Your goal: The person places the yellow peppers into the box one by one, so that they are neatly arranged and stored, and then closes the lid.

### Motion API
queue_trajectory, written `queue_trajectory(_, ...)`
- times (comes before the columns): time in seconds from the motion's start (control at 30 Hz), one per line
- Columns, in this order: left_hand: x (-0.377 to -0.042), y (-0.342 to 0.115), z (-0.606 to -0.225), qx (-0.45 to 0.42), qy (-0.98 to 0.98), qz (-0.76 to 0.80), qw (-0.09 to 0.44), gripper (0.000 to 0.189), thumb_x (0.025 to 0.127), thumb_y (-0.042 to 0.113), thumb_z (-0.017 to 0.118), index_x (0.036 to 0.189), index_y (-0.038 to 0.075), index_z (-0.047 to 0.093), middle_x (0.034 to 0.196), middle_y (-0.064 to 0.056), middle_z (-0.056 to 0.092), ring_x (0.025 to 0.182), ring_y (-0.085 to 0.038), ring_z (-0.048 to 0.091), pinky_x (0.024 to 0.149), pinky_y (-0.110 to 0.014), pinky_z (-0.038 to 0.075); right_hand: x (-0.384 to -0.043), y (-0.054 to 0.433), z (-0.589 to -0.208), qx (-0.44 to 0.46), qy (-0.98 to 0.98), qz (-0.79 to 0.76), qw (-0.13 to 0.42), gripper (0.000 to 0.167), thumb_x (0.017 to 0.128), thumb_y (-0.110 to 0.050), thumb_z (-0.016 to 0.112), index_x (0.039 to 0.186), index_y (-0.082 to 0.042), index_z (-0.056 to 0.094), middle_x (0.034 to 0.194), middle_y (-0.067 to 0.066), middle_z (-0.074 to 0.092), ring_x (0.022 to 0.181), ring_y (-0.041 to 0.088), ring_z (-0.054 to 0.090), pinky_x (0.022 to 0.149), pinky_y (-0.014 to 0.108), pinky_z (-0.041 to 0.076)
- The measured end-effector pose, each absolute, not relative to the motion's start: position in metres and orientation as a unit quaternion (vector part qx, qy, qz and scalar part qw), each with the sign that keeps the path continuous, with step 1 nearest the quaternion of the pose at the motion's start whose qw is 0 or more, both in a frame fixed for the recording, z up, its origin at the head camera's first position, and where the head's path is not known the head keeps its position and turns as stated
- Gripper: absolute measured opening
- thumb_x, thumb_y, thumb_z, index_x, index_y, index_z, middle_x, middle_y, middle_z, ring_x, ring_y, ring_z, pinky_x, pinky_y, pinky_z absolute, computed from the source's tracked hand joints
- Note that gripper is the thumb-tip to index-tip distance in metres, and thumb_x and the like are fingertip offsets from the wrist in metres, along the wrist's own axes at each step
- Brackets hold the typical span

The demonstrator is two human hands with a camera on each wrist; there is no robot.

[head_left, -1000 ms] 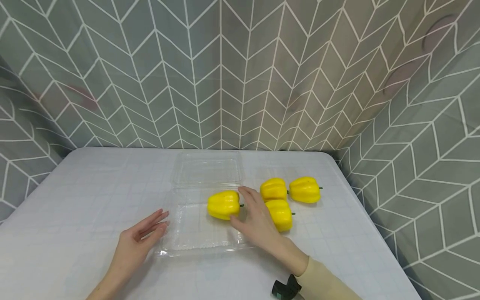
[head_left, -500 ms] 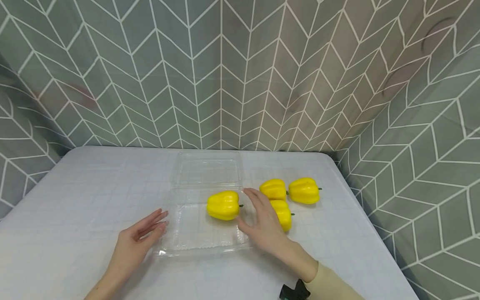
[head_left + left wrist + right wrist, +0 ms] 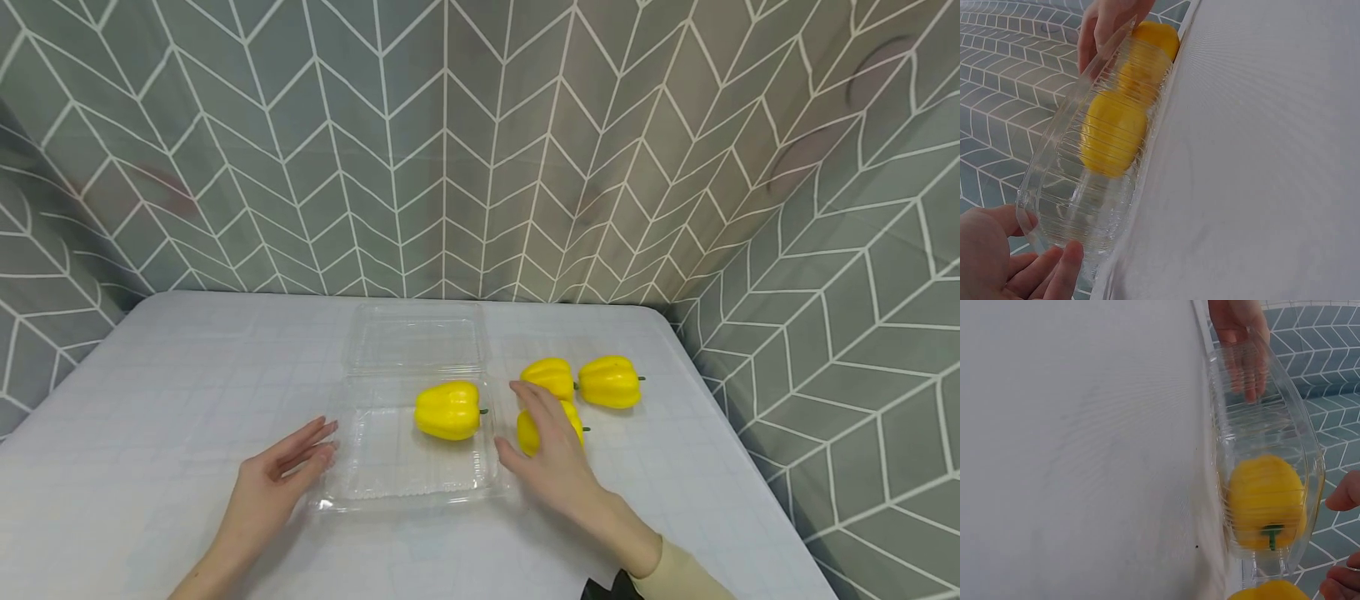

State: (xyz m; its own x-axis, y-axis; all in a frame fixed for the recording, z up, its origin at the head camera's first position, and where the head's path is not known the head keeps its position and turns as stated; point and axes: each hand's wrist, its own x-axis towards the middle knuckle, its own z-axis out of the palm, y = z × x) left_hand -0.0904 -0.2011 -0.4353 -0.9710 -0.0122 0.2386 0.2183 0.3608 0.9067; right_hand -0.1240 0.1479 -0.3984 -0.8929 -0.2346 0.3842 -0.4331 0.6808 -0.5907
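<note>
On the white-covered desk sat a clear plastic container, its lid laid back towards the patterned curtain; one yellow pepper lay on its side within the base, right of centre, its green stem pointing right; through the ribbed wall, the right wrist view showed that stem too.

At the container's left edge was the left hand, fingers extended and thumb apart from them; whether they pressed on the plastic I could not tell; the right hand, below a beige sleeve, hung by the container's right edge, thumb and fingers well apart and gripping nothing; it partly hid the front pepper, which lay outside the container; just behind that one was the rear pepper, with the far-right pepper beside it; black gear showed near the right wrist.
</note>
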Motion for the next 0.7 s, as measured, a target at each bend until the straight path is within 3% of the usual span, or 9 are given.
queue_trajectory(0.7,-0.09,-0.199,-0.435,-0.063,-0.825,-0.552,0.109,0.046,0.096,0.012,0.068,0.139,0.0,0.056,0.128,-0.016,0.068,0.103,0.004,0.067,0.083,-0.014,0.057,-0.119,0.182,-0.403,0.191,-0.897,0.326,0.23,0.072,0.074,-0.013,0.085,0.138,-0.005,0.054,0.137,0.009,0.056,0.127,0.027,0.053,0.109,0.044,0.043)
